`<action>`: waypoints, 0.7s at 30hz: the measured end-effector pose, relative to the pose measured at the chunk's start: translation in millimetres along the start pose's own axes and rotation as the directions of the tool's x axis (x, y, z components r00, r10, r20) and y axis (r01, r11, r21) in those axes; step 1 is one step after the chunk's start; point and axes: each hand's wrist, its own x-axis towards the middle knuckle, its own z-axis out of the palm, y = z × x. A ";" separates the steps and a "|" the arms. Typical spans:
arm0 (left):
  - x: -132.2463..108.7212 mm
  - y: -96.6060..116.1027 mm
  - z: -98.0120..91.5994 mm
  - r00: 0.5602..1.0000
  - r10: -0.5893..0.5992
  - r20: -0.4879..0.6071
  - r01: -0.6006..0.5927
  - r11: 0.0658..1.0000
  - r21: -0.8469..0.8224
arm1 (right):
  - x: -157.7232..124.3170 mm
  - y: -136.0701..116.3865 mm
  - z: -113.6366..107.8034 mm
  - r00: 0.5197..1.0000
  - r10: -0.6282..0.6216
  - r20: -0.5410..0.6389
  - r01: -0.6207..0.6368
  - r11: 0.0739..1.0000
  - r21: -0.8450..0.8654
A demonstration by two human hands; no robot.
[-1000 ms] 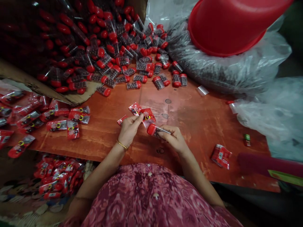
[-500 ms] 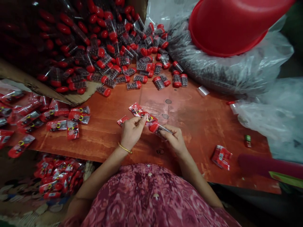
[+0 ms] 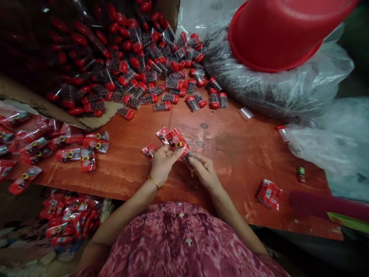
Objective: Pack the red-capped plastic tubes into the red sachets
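Observation:
My left hand [image 3: 162,163], with a gold bangle at the wrist, pinches a red printed plastic packet [image 3: 177,139] over the middle of the table. In my right hand [image 3: 205,172] is a clear tube of dark beads [image 3: 195,156], its front end at the packet's near end. The tube's red cap is not plainly visible; whether it lies inside the packet I cannot tell. Two more flat red packets lie by my left hand, one beyond the fingers [image 3: 162,134] and one to the left [image 3: 149,151].
Many red-capped tubes [image 3: 163,106] spill from a cardboard box [image 3: 95,122]. Filled packets [image 3: 88,159] lie at left, more below the table edge [image 3: 69,219]. At right are a red tub [image 3: 276,38] on a bulging plastic bag [image 3: 250,90] and a packet stack [image 3: 269,194].
The tube in my right hand has moved left against the packet, and its red cap no longer shows plainly. The packet in my left hand has turned more upright.

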 end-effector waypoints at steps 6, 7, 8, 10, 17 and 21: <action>-2.6 1.4 5.3 0.998 0.020 0.052 -0.017 0.998 -0.062 | 3.9 -4.6 2.5 0.998 -0.055 -0.011 0.055 0.998 -0.020; -1.5 3.0 5.4 0.998 0.007 0.067 -0.002 0.997 -0.080 | 5.3 -6.1 3.2 0.999 -0.034 0.035 0.034 0.999 -0.012; -0.1 4.7 5.2 0.996 -0.017 0.083 0.026 0.994 -0.102 | 7.0 -7.5 4.0 0.998 -0.012 0.068 0.012 1.000 0.001; 3.4 8.1 3.8 0.991 -0.088 0.102 0.103 0.983 -0.150 | 10.7 -9.6 5.9 0.996 0.016 0.091 -0.019 1.000 0.025; 8.1 11.4 -4.6 0.970 -0.242 -0.002 0.230 0.924 -0.306 | 18.5 -15.1 10.8 0.984 0.019 0.176 -0.014 0.999 -0.033; 5.8 8.1 -3.3 0.982 -0.191 -0.008 0.179 0.930 -0.321 | 17.0 -16.7 16.9 0.983 -0.065 0.171 0.077 0.995 -0.061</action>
